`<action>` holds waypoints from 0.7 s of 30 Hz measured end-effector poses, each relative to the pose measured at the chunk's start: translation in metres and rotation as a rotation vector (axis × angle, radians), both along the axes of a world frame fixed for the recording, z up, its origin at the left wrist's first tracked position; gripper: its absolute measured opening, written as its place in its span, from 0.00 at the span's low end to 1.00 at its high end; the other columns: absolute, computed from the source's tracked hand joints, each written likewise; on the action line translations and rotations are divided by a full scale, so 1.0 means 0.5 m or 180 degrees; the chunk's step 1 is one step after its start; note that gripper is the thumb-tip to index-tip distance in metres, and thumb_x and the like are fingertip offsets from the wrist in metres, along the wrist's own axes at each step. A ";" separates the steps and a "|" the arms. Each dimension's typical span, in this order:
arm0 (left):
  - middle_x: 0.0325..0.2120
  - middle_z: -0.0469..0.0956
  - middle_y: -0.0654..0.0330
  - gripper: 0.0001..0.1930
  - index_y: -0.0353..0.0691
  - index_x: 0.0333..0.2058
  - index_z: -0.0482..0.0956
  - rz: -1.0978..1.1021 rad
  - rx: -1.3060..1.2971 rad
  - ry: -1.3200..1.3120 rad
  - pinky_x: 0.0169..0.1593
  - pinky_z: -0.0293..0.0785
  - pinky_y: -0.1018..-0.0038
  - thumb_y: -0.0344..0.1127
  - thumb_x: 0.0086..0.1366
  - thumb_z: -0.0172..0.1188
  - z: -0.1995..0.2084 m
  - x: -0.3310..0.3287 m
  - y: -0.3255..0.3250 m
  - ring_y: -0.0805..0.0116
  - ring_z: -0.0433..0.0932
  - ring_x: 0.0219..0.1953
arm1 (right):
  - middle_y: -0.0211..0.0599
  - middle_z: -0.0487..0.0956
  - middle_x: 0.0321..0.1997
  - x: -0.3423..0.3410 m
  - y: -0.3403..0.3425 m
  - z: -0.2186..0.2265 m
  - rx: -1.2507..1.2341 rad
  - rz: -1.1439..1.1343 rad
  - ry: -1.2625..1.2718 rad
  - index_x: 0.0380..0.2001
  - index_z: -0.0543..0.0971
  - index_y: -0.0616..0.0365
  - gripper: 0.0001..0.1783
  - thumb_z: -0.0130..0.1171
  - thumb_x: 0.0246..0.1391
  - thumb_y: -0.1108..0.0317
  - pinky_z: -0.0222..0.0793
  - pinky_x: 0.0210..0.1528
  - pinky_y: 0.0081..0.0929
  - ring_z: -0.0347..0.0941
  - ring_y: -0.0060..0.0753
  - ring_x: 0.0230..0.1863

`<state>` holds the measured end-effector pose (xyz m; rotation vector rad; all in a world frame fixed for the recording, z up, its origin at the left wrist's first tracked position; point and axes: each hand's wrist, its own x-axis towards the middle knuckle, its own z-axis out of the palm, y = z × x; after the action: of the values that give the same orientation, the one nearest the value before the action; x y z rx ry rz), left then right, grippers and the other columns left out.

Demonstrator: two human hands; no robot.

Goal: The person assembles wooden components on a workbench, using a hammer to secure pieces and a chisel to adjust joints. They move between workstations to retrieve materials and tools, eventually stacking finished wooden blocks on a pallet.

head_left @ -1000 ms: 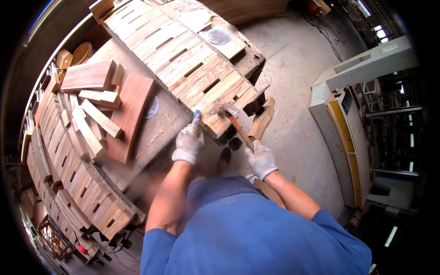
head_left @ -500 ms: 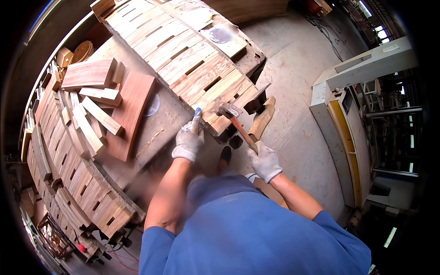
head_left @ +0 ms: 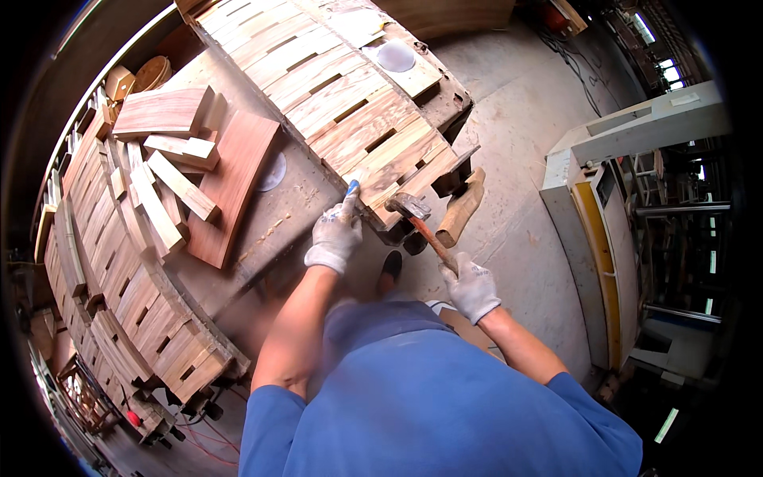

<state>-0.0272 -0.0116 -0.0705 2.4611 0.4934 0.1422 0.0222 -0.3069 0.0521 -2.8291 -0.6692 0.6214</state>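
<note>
My right hand (head_left: pixel 471 288), in a white knit glove, is wrapped round the wooden handle of a hammer (head_left: pixel 431 238). The metal head lies over the near end of a long panel of pale wooden strips (head_left: pixel 350 111), by its right corner; whether it touches the wood I cannot tell. My left hand (head_left: pixel 334 237), gloved too, is at the panel's near left edge. Its index finger, blue at the tip, stretches out onto the wood, and its other fingers are partly hidden. Dark rectangular slots run along the panel's joints.
Left of the panel, loose wooden blocks (head_left: pixel 181 184) and a reddish board (head_left: pixel 232 191) lie on the worktable. A second slotted panel (head_left: pixel 151 310) stands further left. A rounded wooden piece (head_left: pixel 462 208) sits beyond the hammer. At the right is a large grey machine frame (head_left: pixel 568 238).
My right hand and the hammer have drawn slightly back toward me over the panel's end. My left hand keeps its place at the panel edge. The whole view has shifted a little.
</note>
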 end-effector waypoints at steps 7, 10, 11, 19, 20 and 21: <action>0.39 0.85 0.46 0.40 0.58 0.75 0.62 0.0005 -0.0012 0.0011 0.47 0.82 0.50 0.34 0.64 0.62 0.000 0.001 0.000 0.44 0.85 0.40 | 0.57 0.83 0.32 -0.001 -0.010 0.002 0.0204 0.0044 -0.0010 0.38 0.72 0.58 0.20 0.59 0.67 0.50 0.74 0.41 0.58 0.81 0.66 0.36; 0.38 0.85 0.46 0.40 0.57 0.75 0.62 0.0012 0.0035 -0.0097 0.47 0.82 0.50 0.34 0.64 0.62 -0.002 0.002 -0.001 0.44 0.85 0.40 | 0.57 0.83 0.31 -0.004 -0.007 -0.006 0.0074 0.0007 -0.0046 0.38 0.72 0.58 0.20 0.59 0.68 0.50 0.74 0.41 0.58 0.81 0.66 0.36; 0.39 0.85 0.46 0.40 0.57 0.75 0.62 0.0003 -0.0002 -0.0050 0.47 0.82 0.50 0.34 0.64 0.62 -0.003 0.000 -0.004 0.44 0.85 0.40 | 0.57 0.83 0.31 -0.005 -0.010 -0.006 0.0122 -0.0006 -0.0032 0.38 0.72 0.58 0.20 0.59 0.68 0.50 0.74 0.41 0.58 0.81 0.66 0.36; 0.41 0.85 0.47 0.40 0.57 0.76 0.61 -0.0027 -0.0130 0.0135 0.49 0.81 0.51 0.37 0.65 0.62 0.027 0.001 -0.003 0.45 0.84 0.42 | 0.56 0.83 0.29 0.007 -0.003 -0.007 0.0152 -0.0059 -0.0018 0.38 0.74 0.57 0.20 0.58 0.68 0.49 0.74 0.41 0.59 0.81 0.66 0.35; 0.42 0.84 0.46 0.40 0.56 0.76 0.60 -0.0045 -0.0187 0.0243 0.50 0.81 0.51 0.38 0.66 0.62 0.036 0.003 -0.005 0.45 0.84 0.43 | 0.56 0.82 0.29 0.007 -0.006 -0.005 0.0258 -0.0140 0.0070 0.37 0.74 0.57 0.20 0.58 0.68 0.49 0.74 0.40 0.59 0.81 0.66 0.35; 0.43 0.84 0.47 0.40 0.55 0.76 0.60 -0.0065 -0.0141 0.0302 0.51 0.80 0.51 0.38 0.66 0.63 0.036 -0.003 -0.007 0.46 0.84 0.44 | 0.56 0.82 0.29 0.000 -0.010 -0.001 0.0358 -0.0205 0.0184 0.37 0.75 0.57 0.20 0.58 0.68 0.48 0.73 0.40 0.59 0.81 0.66 0.35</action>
<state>-0.0286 -0.0154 -0.0524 2.4369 0.5063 0.0062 0.0223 -0.3119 0.0515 -2.7066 -0.5817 0.6314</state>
